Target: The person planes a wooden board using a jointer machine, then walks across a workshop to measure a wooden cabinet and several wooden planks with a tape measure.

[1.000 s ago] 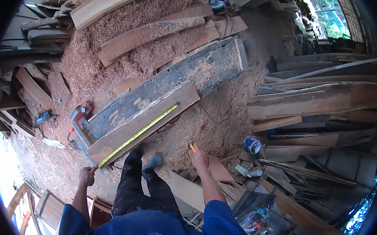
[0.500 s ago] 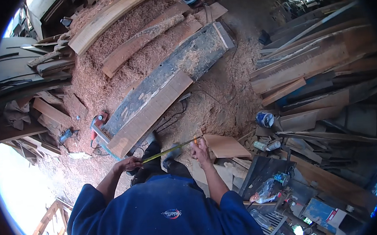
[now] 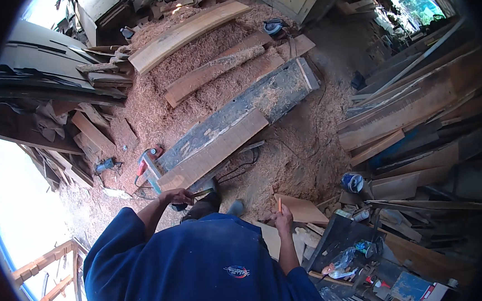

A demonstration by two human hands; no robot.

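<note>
My left hand (image 3: 178,197) is closed around a tape measure, beside the near end of a brown plank (image 3: 218,151). A short length of its yellow blade (image 3: 202,193) sticks out toward the right; the fingers hide much of the case. The plank lies along the near side of a long, dark workbench (image 3: 222,117) strewn with shavings. Farther right, my right hand (image 3: 283,221) grips an orange pencil (image 3: 279,205) that points upward. Just beyond that hand lies a flat reddish-brown board (image 3: 302,206).
A red power tool (image 3: 151,155) sits at the bench's near left end, with a blue power tool (image 3: 105,165) on the floor farther left. Curved planks (image 3: 188,35) lie on shavings beyond the bench. Stacked boards (image 3: 410,96) line the right, near a paint can (image 3: 353,183) and a cluttered dark table (image 3: 336,236).
The tape's blade, stretched between both hands before, is now mostly drawn back to the left hand. My right hand has come away from its end, still with the pencil. The view has shifted.
</note>
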